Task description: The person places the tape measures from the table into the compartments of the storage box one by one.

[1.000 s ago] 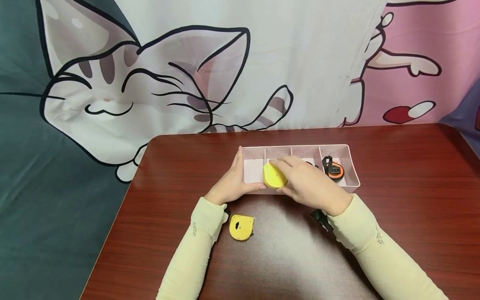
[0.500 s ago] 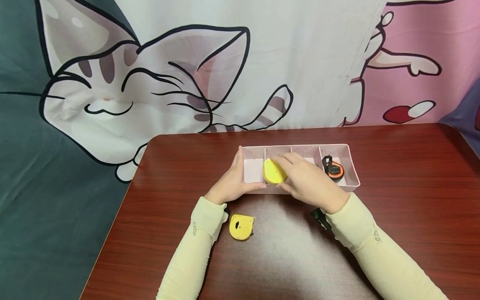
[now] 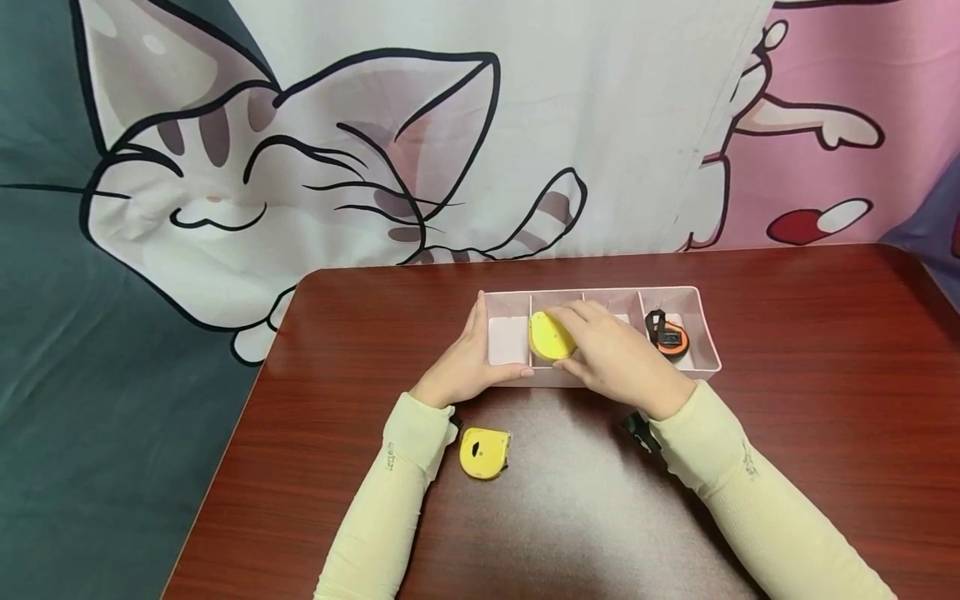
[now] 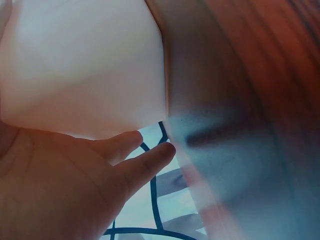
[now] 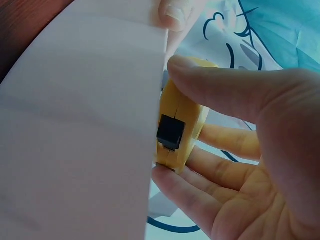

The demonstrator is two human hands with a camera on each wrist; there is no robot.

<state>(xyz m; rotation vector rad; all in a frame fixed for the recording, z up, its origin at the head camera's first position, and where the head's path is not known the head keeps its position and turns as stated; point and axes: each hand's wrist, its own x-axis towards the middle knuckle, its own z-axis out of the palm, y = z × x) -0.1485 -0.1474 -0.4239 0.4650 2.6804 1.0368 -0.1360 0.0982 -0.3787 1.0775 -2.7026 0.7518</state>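
While the right hand (image 3: 617, 354) pinches a yellow tape measure (image 3: 550, 337) between its fingers, the left hand (image 3: 471, 356) touches the divided tray (image 3: 508, 339). Its fingers (image 4: 147, 165) are spread.

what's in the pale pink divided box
A black-and-orange tape measure lies in the rightmost compartment. The right hand holds a yellow tape measure at the second compartment from left, depth unclear. That hand covers much of the third, so anything beneath is hidden.

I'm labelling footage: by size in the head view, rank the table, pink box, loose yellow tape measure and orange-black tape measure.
Table
Pink box
Loose yellow tape measure and orange-black tape measure: too alike to rank
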